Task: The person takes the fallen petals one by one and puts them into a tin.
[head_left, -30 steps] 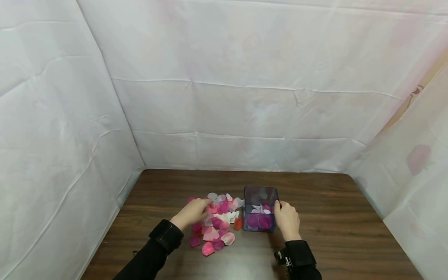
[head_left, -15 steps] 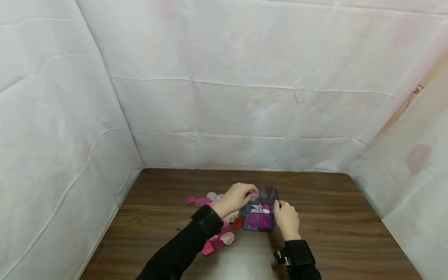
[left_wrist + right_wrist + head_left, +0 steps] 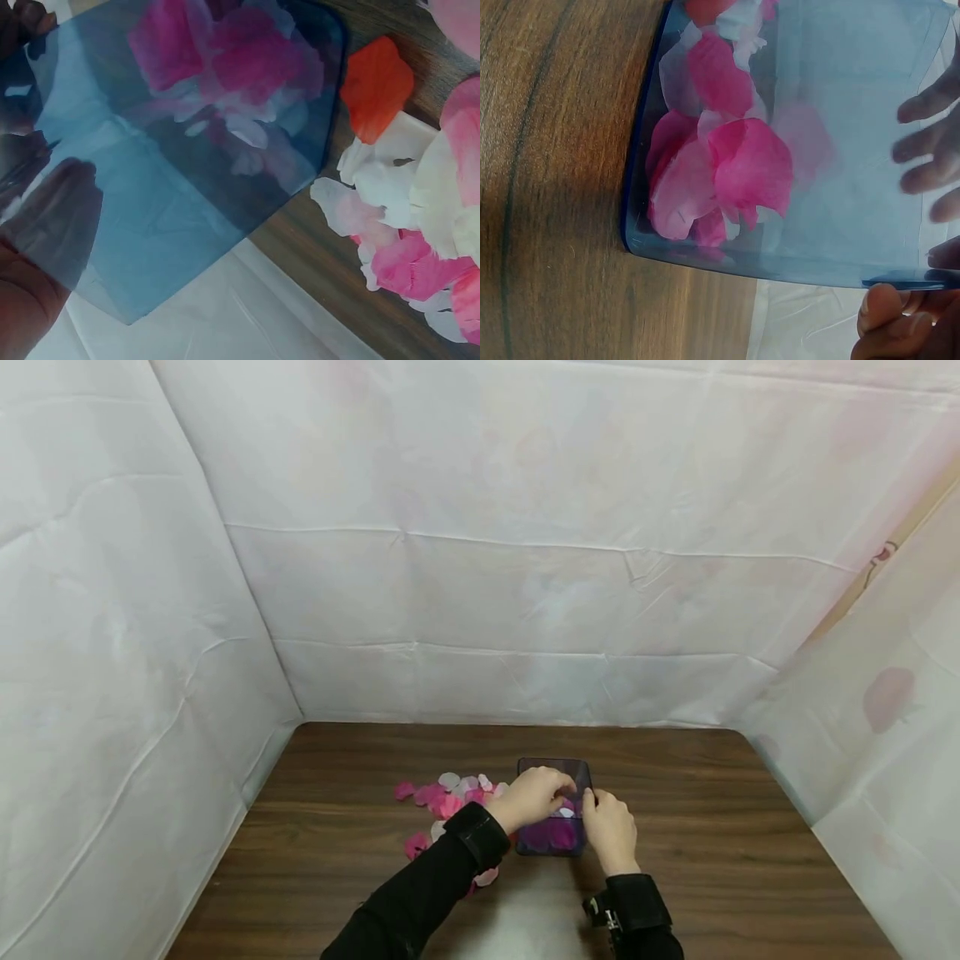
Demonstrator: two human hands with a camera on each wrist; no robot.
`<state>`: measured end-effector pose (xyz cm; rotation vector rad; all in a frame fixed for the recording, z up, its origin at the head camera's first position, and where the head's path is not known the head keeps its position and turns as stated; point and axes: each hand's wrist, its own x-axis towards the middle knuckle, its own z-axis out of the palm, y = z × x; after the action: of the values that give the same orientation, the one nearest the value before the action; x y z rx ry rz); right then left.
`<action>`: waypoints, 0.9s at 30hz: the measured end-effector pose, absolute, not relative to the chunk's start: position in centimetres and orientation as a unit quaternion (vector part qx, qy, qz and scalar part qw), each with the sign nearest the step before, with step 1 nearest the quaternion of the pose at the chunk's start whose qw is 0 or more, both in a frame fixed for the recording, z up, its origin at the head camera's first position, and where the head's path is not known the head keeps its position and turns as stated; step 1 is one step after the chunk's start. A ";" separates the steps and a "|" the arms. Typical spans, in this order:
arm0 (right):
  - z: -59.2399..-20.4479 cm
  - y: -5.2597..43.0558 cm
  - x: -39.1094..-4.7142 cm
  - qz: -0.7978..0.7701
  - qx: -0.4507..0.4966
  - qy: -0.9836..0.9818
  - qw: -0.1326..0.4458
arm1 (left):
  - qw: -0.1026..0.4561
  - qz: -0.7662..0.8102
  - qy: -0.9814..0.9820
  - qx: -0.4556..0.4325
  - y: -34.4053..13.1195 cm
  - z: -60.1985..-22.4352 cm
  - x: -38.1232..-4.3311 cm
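A clear bluish plastic box [image 3: 555, 762] stands on the table with magenta, pink and white artificial petals [image 3: 750, 169] in its lower part. My right hand [image 3: 611, 833] pinches the box's right rim between thumb and fingers. My left hand [image 3: 531, 796] is over the box's opening, fingers spread and loosely bent. Through the clear wall [image 3: 855, 240], the right wrist view shows those fingers apart, with a pale pink petal [image 3: 806, 142] just below them. Left of the box lies a loose pile of petals [image 3: 450, 804], partly hidden by my left forearm.
The brown wooden table [image 3: 712, 827] extends on both sides of the box. White cloth walls [image 3: 487, 593] enclose it at the back and sides. An orange-red petal [image 3: 377, 86] and several white and pink ones lie close beside the box.
My left hand has moved right from the petal pile to the box, carrying a pale petal half a second ago, and its fingers have loosened. My right hand keeps its hold on the rim.
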<state>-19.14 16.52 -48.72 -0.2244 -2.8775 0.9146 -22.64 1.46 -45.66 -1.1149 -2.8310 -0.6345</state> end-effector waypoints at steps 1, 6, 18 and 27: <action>-48.7 16.5 -19.2 0.301 -0.074 -0.949 0.057 | 0.023 -0.207 -0.911 -0.356 1.3 -45.5 -22.5; -48.6 16.5 -19.3 0.301 -0.077 -0.949 0.058 | 0.049 -0.242 -0.910 -0.333 -0.6 -44.4 -21.7; -49.0 16.9 -18.9 0.306 -0.083 -0.947 0.060 | 0.043 -0.303 -0.924 -0.229 -12.9 -49.0 -16.9; -48.7 16.5 -19.0 0.301 -0.070 -0.949 0.060 | 0.003 -0.201 -0.955 -0.217 -17.2 -54.6 -13.0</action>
<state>-19.03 16.47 -48.72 -0.2105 -2.8738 0.9097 -12.97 -17.18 -54.58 -0.6793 -2.9952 -0.6309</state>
